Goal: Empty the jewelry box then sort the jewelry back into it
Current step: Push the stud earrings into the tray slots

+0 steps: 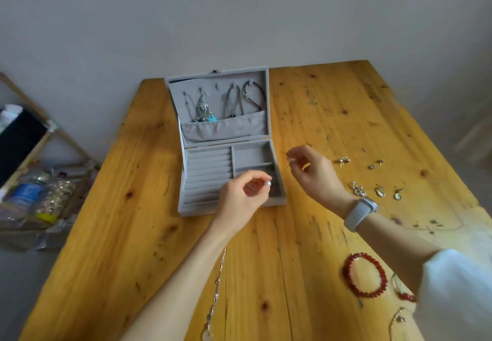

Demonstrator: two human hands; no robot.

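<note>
While lid stands open, grey jewelry box (186, 194) on table (133, 234): necklaces (234, 101) hooked in lid, tray compartments bare. Left hand (239, 202) pinching pearl earring (268, 183) over tray; right hand (311, 170) pinching small earring (290, 161) beside box.

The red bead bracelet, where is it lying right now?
The red bead bracelet lies on the wooden table, near right in the head view, beside the white sleeve.

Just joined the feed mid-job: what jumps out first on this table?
The open grey jewelry box at the table's far middle, necklaces hanging in its lid. Over its front right corner the left hand pinches a pearl earring; the right hand pinches another small piece beside the box. A red bead bracelet lies near right.
</note>
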